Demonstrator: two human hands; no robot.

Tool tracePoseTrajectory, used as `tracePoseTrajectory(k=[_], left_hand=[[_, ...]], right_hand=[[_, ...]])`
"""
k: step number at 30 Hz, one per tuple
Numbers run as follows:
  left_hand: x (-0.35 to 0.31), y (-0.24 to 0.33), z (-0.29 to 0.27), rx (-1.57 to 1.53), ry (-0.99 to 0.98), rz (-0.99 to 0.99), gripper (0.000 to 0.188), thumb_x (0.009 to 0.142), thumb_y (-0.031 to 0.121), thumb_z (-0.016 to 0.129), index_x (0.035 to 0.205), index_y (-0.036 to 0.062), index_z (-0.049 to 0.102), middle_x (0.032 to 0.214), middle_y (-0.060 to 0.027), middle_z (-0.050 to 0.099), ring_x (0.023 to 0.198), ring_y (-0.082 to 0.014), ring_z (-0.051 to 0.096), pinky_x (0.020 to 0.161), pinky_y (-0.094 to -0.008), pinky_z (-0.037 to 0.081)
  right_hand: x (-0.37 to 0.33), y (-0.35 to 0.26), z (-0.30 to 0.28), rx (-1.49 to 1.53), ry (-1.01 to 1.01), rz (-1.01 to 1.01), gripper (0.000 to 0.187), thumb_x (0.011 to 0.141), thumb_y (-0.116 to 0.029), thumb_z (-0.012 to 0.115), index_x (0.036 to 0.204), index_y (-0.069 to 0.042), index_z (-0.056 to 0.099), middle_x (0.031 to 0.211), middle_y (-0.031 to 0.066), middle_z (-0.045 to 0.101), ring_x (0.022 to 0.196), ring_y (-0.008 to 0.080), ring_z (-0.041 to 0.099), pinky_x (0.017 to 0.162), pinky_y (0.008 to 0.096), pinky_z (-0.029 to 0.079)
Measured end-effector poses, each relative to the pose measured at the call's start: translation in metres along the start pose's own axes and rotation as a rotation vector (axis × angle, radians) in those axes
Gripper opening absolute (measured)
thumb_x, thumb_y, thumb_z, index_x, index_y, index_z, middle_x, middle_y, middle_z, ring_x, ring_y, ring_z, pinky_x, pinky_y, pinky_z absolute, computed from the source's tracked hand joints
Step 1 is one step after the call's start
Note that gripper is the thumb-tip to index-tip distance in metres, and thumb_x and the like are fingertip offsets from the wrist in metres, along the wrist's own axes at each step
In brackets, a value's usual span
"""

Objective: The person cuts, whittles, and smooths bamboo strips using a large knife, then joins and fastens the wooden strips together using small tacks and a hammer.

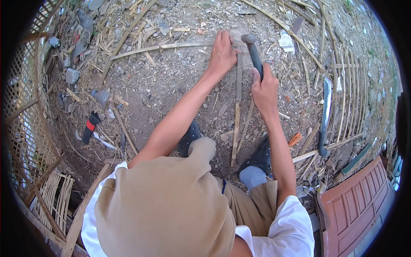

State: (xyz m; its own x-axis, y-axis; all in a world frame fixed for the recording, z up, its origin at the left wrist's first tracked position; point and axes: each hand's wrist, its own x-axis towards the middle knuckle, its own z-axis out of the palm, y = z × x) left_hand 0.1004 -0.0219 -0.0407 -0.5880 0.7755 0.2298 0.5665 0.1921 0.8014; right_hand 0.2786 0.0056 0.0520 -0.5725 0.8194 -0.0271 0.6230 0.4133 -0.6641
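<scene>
My right hand is wrapped round the dark handle of a hammer. The hammer's rounded metal head is raised, just right of my left fingers. My left hand is closed over the right end of a long thin bamboo strip, which runs off to the left. That end meets the top of a flat wooden slat, which lies on the ground toward my feet. Whether a nail is between my left fingers is too small to tell.
To the right, a machete with a dark handle lies by a slatted bamboo frame. A reddish-brown panel stands at lower right. Woven lattice is on the left. A black object with a red band, stones and loose strips litter the dirt.
</scene>
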Motion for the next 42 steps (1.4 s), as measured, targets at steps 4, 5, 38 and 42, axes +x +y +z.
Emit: tracePoseTrajectory(k=[4, 5, 38, 42], left_hand=[[0.003, -0.004, -0.003, -0.111, -0.066, -0.098, 0.043, 0.081, -0.003, 0.085, 0.104, 0.0005, 0.048, 0.105, -0.0186, 0.053, 0.094, -0.0392, 0.058, 0.080, -0.0482, 0.050], [0.004, -0.004, -0.002, -0.154, -0.093, -0.130, 0.044, 0.081, -0.002, 0.085, 0.104, 0.0001, 0.048, 0.106, -0.0199, 0.052, 0.097, -0.0433, 0.057, 0.084, -0.0506, 0.048], [0.002, -0.010, 0.000, -0.114, -0.067, -0.081, 0.037, 0.084, -0.009, 0.081, 0.104, -0.0017, 0.050, 0.109, -0.0152, 0.055, 0.088, -0.0268, 0.067, 0.076, -0.0386, 0.061], [0.004, -0.002, -0.006, -0.070, -0.106, -0.049, 0.040, 0.084, -0.001, 0.085, 0.107, -0.0006, 0.052, 0.113, -0.0163, 0.057, 0.096, -0.0330, 0.065, 0.085, -0.0436, 0.060]], right_hand=[[0.001, 0.002, -0.005, 0.013, 0.012, -0.048, 0.018, 0.107, -0.015, 0.064, 0.106, 0.000, 0.055, 0.066, 0.0279, 0.061, 0.065, 0.0511, 0.066, 0.056, 0.0553, 0.045], [0.002, 0.005, -0.005, -0.008, -0.017, -0.035, 0.018, 0.107, -0.015, 0.064, 0.105, 0.000, 0.054, 0.065, 0.0276, 0.060, 0.064, 0.0509, 0.066, 0.056, 0.0551, 0.045], [-0.003, 0.005, 0.007, 0.024, -0.011, -0.040, 0.016, 0.108, -0.014, 0.061, 0.110, 0.001, 0.055, 0.064, 0.0279, 0.059, 0.062, 0.0512, 0.065, 0.054, 0.0534, 0.044], [-0.003, 0.014, 0.003, 0.069, -0.024, 0.091, 0.019, 0.107, -0.017, 0.064, 0.109, 0.001, 0.058, 0.066, 0.0287, 0.061, 0.062, 0.0508, 0.066, 0.053, 0.0539, 0.044]])
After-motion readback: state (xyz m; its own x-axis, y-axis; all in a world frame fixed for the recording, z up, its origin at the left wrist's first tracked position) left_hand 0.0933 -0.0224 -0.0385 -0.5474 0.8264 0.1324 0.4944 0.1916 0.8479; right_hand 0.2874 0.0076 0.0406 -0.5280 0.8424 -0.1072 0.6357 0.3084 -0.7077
